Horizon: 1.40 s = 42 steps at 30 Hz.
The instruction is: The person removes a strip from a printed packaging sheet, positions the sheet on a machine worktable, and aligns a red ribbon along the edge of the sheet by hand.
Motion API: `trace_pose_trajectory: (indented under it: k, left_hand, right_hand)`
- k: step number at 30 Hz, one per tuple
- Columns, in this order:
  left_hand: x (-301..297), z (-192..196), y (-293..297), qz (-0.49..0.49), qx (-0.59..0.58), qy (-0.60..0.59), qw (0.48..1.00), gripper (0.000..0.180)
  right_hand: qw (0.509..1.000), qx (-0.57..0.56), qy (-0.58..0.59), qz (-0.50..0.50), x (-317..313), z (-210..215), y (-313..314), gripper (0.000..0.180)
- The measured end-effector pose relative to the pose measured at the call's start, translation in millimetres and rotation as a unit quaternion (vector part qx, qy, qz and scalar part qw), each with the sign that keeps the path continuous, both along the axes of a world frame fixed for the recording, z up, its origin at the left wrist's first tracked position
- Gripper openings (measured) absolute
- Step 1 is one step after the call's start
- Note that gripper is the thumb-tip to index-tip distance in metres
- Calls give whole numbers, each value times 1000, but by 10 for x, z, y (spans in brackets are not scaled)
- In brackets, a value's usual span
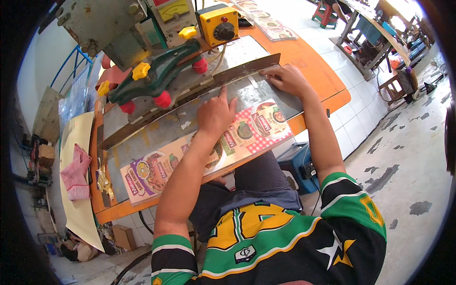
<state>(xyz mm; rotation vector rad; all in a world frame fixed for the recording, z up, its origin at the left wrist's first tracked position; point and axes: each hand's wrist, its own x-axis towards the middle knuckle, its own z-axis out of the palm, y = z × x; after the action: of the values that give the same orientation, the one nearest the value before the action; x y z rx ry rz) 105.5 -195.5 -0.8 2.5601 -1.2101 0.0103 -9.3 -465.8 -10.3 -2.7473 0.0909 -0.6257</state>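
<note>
Currently a printed sheet (209, 149) is pressed flat on the table (313, 61) by the left hand (216, 114), fingers spread, under the press bar (199, 85); the right hand (287, 78) pins its far edge. Fingers could be caught should the bar drop, or the sheet skewed.

This is a small workshop, the kind that does printing or packaging work. A heavy grey metal press machine (142, 52) with green levers, yellow and red knobs and a dial gauge sits on a long orange-topped workbench (313, 61), and a yellow control box with a black round knob (217, 24) stands beside it. A worn steel plate (161, 128) covers the bench front, with a strip of glossy printed food-packaging sheets (209, 147) lying across it. More printed sheets (273, 26) are stacked further back. The floor is white tile meeting stained bare concrete (403, 156), and other worktables with stools (370, 42) stand across the room.
</note>
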Motion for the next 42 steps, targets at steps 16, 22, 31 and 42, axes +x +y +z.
trace_pose_trajectory:
  k: [16, 22, 31, 42]
  left_hand:
    - [-17, 27, 3, 12, 5, 3, 1000, 58]
    - [-31, 52, -5, 10, 2, 13, 1000, 59]
    - [-32, 40, -19, 1, -8, 1, 1000, 59]
    - [4, -50, -50, 9, -3, 47, 999, 61]
  right_hand:
    - [994, 70, 67, -46, 3, 84, 47, 24]
    - [995, 62, 69, -39, 4, 57, 33, 26]
    - [998, 32, 40, -31, -29, 55, -15, 24]
    - [998, 58, 7, -33, -18, -50, -67, 41]
